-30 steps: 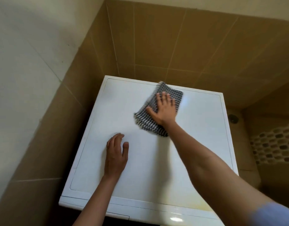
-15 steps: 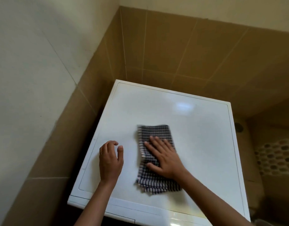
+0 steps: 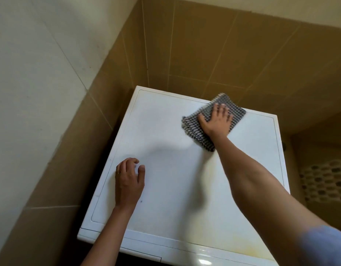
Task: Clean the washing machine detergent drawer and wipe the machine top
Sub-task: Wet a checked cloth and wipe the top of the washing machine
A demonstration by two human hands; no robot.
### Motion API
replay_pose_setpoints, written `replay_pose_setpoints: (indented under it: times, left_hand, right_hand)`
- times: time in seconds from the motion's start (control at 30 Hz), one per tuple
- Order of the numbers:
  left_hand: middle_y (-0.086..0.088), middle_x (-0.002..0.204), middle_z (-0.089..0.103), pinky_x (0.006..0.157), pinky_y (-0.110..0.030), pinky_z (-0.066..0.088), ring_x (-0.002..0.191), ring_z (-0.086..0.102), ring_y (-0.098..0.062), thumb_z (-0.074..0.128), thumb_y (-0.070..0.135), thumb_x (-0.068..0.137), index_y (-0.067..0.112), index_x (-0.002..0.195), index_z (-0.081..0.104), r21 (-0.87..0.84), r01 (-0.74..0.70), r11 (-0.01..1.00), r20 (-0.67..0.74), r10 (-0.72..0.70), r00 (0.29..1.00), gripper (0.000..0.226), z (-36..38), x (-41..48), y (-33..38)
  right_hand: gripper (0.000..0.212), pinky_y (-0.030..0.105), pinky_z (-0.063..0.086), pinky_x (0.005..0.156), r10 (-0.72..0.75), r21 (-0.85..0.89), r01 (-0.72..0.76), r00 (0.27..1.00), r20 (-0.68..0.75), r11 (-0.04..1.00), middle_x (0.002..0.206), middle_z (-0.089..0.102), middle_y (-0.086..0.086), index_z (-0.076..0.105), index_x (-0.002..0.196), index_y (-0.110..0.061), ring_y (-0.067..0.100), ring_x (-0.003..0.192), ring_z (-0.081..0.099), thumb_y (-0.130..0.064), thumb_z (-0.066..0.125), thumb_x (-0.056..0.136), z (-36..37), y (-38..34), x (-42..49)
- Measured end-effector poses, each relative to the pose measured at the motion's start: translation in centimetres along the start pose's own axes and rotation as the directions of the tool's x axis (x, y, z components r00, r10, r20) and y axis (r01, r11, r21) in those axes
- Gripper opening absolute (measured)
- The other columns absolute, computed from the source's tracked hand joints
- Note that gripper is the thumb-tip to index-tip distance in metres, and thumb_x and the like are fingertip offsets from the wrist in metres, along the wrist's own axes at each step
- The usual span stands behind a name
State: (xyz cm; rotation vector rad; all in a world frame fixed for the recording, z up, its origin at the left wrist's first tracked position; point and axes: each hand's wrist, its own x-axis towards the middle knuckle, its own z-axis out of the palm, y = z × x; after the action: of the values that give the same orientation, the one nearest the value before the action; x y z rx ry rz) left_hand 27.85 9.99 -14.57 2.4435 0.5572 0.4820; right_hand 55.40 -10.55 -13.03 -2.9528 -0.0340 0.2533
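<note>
While the right hand (image 3: pixel 216 121) lies flat on the folded checked cloth (image 3: pixel 192 131), fingers spread, palm load pins it to the machine top (image 3: pixel 165 135) at the back edge, beyond and right of the left hand (image 3: pixel 128 181). Left hand holds nothing, fingers loosely curled, tips on the surface, likely bracing the long reach. Yellowish stain (image 3: pixel 238 244) nearer than the right hand looks unwiped. Drawer not visible.

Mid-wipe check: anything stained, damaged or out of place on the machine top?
Yes. A yellowish stain discolours the machine top near its front right edge, away from the cloth. A small dark speck sits beside the left hand. No damage shows.
</note>
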Motion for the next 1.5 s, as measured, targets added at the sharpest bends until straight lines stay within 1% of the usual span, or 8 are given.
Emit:
replay_pose_setpoints:
  times: [0.1, 0.27, 0.6, 0.7, 0.87, 0.97, 1.27, 1.5]
  left_hand:
    - [-0.007, 0.104, 0.061, 0.082, -0.036, 0.048, 0.096, 0.052, -0.022, 0.042, 0.035, 0.095, 0.006, 0.102, 0.057, -0.006, 0.008, 1.000, -0.018, -0.008, 1.000, 0.033, -0.4, -0.2, -0.2]
    - [-0.011, 0.103, 0.060, 0.083, -0.041, 0.047, 0.095, 0.053, -0.026, 0.041, 0.033, 0.096, 0.004, 0.101, 0.057, 0.023, 0.045, 0.999, -0.084, -0.043, 0.995, 0.033, -2.1, -0.5, -1.1]
    - [-0.011, 0.100, 0.057, 0.081, -0.040, 0.045, 0.092, 0.053, -0.028, 0.040, 0.034, 0.096, 0.006, 0.099, 0.055, 0.044, 0.067, 0.997, -0.088, -0.063, 0.994, 0.032, -4.8, -2.2, -2.6]
    - [-0.011, 0.100, 0.059, 0.082, -0.041, 0.045, 0.093, 0.053, -0.028, 0.040, 0.034, 0.095, 0.005, 0.098, 0.056, 0.044, 0.054, 0.998, -0.084, -0.050, 0.995, 0.033, -5.0, -3.1, -3.0]
    - [-0.010, 0.099, 0.061, 0.085, -0.041, 0.045, 0.093, 0.055, -0.028, 0.039, 0.034, 0.096, 0.006, 0.097, 0.057, 0.053, 0.016, 0.998, -0.060, -0.013, 0.998, 0.033, -5.9, -4.2, -3.7]
    - [-0.011, 0.098, 0.061, 0.086, -0.041, 0.044, 0.092, 0.056, -0.030, 0.039, 0.033, 0.095, 0.005, 0.096, 0.058, 0.031, 0.035, 0.999, -0.082, -0.032, 0.996, 0.033, -6.6, -4.7, -4.1]
    - [-0.019, 0.095, 0.060, 0.085, -0.039, 0.038, 0.088, 0.054, -0.035, 0.043, 0.027, 0.092, -0.001, 0.093, 0.058, 0.023, -0.039, 0.999, -0.150, 0.043, 0.988, 0.032, -9.6, -6.4, -4.3]
    - [-0.013, 0.097, 0.059, 0.084, -0.042, 0.044, 0.092, 0.053, -0.029, 0.039, 0.034, 0.094, 0.005, 0.096, 0.057, 0.004, -0.084, 0.996, 0.000, 0.084, 0.996, 0.034, -10.1, -8.3, -3.5]
  right_hand:
    - [0.089, 0.047, -0.008, 0.118, -0.224, -0.033, 0.226, 0.973, 0.045, 0.974, 0.160, -0.005, 0.008, 0.000, 0.153, -0.018, 0.026, 0.147, -0.008, -0.072, 0.024, 0.087, 1.1, -6.2, -1.1]
    - [0.087, 0.048, -0.009, 0.118, -0.566, -0.078, 0.581, 0.809, 0.157, 0.810, 0.161, -0.005, 0.007, -0.002, 0.153, -0.020, 0.026, 0.147, -0.011, -0.072, 0.020, 0.087, 3.7, -14.3, -7.7]
    - [0.077, 0.041, -0.008, 0.118, -0.840, -0.006, 0.852, 0.516, 0.166, 0.523, 0.161, 0.005, 0.001, 0.006, 0.153, -0.025, 0.019, 0.148, -0.005, -0.062, 0.028, 0.090, 6.4, -10.4, -21.1]
    - [0.078, 0.037, -0.005, 0.119, -0.826, 0.001, 0.835, 0.545, 0.143, 0.550, 0.160, 0.006, 0.000, 0.009, 0.153, -0.028, 0.017, 0.148, 0.001, -0.063, 0.033, 0.089, 5.6, -6.3, -21.1]
    - [0.085, 0.038, -0.012, 0.117, -0.465, -0.032, 0.470, 0.879, 0.100, 0.882, 0.160, -0.006, 0.000, 0.002, 0.153, -0.027, 0.018, 0.148, -0.007, -0.072, 0.012, 0.081, 3.7, -5.2, -16.2]
    - [0.091, 0.046, -0.017, 0.115, -0.322, -0.058, 0.331, 0.938, 0.126, 0.942, 0.158, -0.015, 0.005, -0.007, 0.152, -0.020, 0.026, 0.145, -0.018, -0.074, 0.015, 0.082, 3.7, -9.1, -15.7]
    - [0.087, 0.049, -0.011, 0.117, -0.761, 0.011, 0.780, 0.608, 0.224, 0.626, 0.161, 0.001, 0.006, 0.005, 0.153, -0.018, 0.028, 0.147, -0.009, -0.062, 0.041, 0.087, 7.8, -15.7, -30.7]
    - [0.083, 0.044, -0.007, 0.119, -0.794, -0.077, 0.827, 0.557, 0.244, 0.557, 0.161, 0.001, 0.002, 0.003, 0.153, -0.025, 0.023, 0.147, -0.006, -0.062, 0.040, 0.089, 7.6, -9.0, -35.7]
